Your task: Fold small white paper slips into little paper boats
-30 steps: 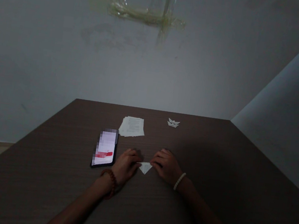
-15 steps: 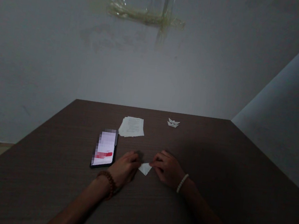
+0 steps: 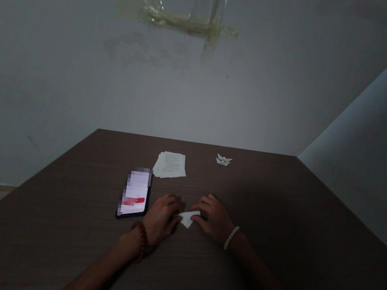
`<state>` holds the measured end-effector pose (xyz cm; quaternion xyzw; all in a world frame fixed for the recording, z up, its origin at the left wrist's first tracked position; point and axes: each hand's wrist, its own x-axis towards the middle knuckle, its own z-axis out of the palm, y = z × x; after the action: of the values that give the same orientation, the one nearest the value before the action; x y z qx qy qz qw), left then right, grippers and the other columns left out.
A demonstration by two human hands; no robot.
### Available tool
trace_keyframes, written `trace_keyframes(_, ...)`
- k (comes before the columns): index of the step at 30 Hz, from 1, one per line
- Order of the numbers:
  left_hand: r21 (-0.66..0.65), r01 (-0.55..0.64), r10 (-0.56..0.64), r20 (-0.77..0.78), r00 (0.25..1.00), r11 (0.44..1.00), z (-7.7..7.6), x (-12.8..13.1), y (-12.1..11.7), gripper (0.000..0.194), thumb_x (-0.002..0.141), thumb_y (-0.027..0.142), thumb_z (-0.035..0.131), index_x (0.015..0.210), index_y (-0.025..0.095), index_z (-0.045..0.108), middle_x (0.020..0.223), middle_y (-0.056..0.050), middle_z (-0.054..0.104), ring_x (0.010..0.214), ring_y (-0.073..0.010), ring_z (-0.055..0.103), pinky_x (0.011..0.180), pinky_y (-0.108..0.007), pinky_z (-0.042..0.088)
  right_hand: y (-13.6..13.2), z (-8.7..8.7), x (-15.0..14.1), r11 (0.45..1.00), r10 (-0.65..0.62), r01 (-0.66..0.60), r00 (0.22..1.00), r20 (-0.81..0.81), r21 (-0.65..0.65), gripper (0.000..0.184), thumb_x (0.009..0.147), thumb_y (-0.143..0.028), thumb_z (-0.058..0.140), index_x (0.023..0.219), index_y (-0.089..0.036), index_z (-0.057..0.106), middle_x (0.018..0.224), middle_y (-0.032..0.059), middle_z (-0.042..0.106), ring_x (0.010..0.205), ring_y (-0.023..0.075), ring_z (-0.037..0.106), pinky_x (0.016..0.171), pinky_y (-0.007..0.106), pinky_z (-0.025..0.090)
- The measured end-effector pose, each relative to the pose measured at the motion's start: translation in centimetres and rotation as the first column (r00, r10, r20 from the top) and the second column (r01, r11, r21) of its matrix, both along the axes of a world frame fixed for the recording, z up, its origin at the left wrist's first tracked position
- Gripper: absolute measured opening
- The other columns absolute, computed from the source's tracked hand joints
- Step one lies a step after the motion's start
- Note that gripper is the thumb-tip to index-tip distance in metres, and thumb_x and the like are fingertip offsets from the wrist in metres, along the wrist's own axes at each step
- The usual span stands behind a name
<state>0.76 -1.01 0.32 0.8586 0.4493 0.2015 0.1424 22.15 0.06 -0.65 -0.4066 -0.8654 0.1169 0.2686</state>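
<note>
Between my hands, a small folded piece of white paper (image 3: 187,218) lies low over the table, one corner pointing toward me. My left hand (image 3: 162,218), with a brown bead bracelet at the wrist, grips the paper's left end between thumb and fingers. On the right end, my right hand (image 3: 213,218) has its thumb and fingers closed around the edge; a pale bead bracelet circles that wrist. The fingers cover both ends of the paper.
A lit phone (image 3: 135,193) lies left of my left hand. Behind it is a stack of printed paper sheets (image 3: 170,165). Folded paper boats (image 3: 223,160) stand farther back on the brown table (image 3: 254,276). A wall (image 3: 199,98) rises behind the table.
My right thumb and fingers have shifted on the paper, and more of its upper right edge shows. The left fingers have moved slightly too. The phone, sheets and boats stay in place.
</note>
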Motion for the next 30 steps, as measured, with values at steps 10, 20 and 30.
trace_keyframes(10,-0.005,-0.037,0.037,0.18,0.983,0.999,-0.2,0.1,-0.3,0.004,0.082,0.019,0.054,0.08,0.018,0.058,0.081,-0.004,0.059,0.081,-0.0195,0.054,0.075,-0.034,0.045,-0.5,0.5,-0.7,1.0,0.012,-0.012,0.993,-0.114,0.001,0.006,0.079,-0.014,0.065,0.076,-0.019,0.062,0.079,0.0022,0.062,0.078,0.0164,0.054,0.074,0.03,0.041)
trace_keyframes(20,0.115,0.039,-0.068,0.258,0.964,0.993,1.0,0.3,-0.9,0.019,0.089,0.021,0.044,0.077,0.017,0.059,0.077,-0.004,0.059,0.079,-0.0189,0.051,0.075,-0.035,0.042,-0.9,0.9,-1.0,0.991,-0.002,0.027,0.982,-0.189,0.13,0.007,0.075,-0.014,0.064,0.077,-0.021,0.067,0.078,0.0029,0.062,0.076,0.0172,0.054,0.072,0.03,0.043)
trace_keyframes(30,0.189,-0.016,-0.033,0.252,0.967,0.982,1.2,0.0,-0.5,0.017,0.089,0.02,0.047,0.08,0.016,0.06,0.078,-0.005,0.06,0.078,-0.0189,0.051,0.074,-0.035,0.044,-0.4,1.3,1.0,0.972,-0.068,0.1,0.986,-0.155,0.211,0.01,0.079,-0.016,0.059,0.085,-0.019,0.066,0.084,0.0056,0.062,0.081,0.0191,0.054,0.076,0.033,0.044)
